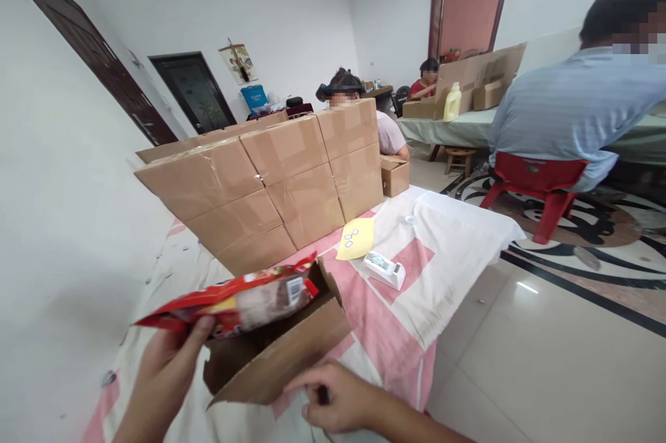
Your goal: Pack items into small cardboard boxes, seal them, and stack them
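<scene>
My left hand (174, 360) is closed on the edge of a red plastic food bag (250, 301) with a clear patch and a barcode, thumb on top. The bag tilts over the mouth of an open cardboard box (291, 353), partly inside its far end. My right hand (333, 398) is at the near side of the box, index finger stretched to its lower edge and the other fingers curled. A small dark spot shows between those curled fingers; I cannot make out what it is.
Stacked cardboard boxes (291, 172) form a wall across the table. Right of it lie a yellow sheet (356, 238) with white labels and a white tape dispenser (383, 270). A person sits behind the boxes; another sits on a red chair (538, 183) at right.
</scene>
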A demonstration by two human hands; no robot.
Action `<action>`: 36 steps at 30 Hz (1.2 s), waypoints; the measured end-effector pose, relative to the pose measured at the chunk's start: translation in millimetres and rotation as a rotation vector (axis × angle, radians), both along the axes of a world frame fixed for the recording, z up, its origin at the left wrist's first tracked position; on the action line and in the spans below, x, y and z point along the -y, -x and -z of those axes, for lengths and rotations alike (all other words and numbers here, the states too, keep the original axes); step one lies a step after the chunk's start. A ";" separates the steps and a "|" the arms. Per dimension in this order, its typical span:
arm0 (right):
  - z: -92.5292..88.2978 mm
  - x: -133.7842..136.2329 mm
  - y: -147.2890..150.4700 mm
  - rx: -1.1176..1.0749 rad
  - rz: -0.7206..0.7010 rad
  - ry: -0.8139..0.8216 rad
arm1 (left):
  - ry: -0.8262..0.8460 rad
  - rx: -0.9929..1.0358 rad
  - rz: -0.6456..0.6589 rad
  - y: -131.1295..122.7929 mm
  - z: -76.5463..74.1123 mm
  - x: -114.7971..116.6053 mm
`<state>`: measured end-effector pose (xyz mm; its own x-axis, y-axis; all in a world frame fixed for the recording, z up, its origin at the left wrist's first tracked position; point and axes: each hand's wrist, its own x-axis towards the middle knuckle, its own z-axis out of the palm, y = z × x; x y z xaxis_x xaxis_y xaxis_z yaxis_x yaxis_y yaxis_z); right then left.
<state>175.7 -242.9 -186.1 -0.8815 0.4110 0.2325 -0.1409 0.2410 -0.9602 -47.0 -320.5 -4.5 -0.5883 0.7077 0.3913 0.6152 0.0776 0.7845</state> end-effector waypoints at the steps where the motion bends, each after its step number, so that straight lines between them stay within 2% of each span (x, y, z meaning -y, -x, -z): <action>1: -0.5 -0.1 -0.1 -0.004 -0.002 -0.011 | 0.028 0.043 0.052 -7.4 2.5 -4.8; 4: -4.0 -1.0 -2.0 -0.009 -0.022 -0.053 | 0.067 0.019 0.206 -22.2 5.8 -15.9; 8: -12.0 -2.1 -5.0 -0.036 -0.029 -0.073 | 0.255 -0.305 0.441 -20.0 0.8 -21.8; 10: -13.8 -1.3 -4.4 -0.051 -0.028 -0.080 | 0.294 -0.475 0.477 -14.8 -1.6 -22.4; 13: -10.8 2.3 -4.1 -0.101 0.014 -0.113 | 0.253 -0.670 0.416 -6.7 -3.3 -15.1; 15: -8.2 3.3 -9.6 -0.216 0.135 -0.173 | 0.260 -0.700 0.349 -0.6 -3.4 -0.6; 17: -9.9 -1.5 -21.9 -0.355 0.348 -0.240 | 0.307 -0.648 0.258 6.2 -0.9 21.0; 19: -18.9 -15.1 -37.6 -0.447 0.595 -0.268 | 0.337 -0.568 0.177 11.8 6.0 44.2; 21: -34.3 -36.5 -50.3 -0.452 0.739 -0.273 | 0.317 -0.514 0.165 14.1 16.6 62.0; 23: -51.7 -60.3 -54.9 -0.412 0.686 -0.323 | 0.289 -0.499 0.205 12.6 28.1 70.7; 25: -65.4 -80.0 -51.0 -0.381 0.534 -0.375 | 0.285 -0.502 0.243 9.1 37.8 71.1; 28: -73.0 -94.4 -38.1 -0.384 0.449 -0.355 | 0.296 -0.483 0.243 5.7 46.3 64.4; 32: -68.7 -94.7 -27.0 -0.397 0.467 -0.356 | 0.314 -0.471 0.241 4.8 45.8 53.1; 36: -68.9 -95.3 -24.7 -0.406 0.442 -0.429 | 0.359 -0.478 0.259 -1.9 34.3 38.0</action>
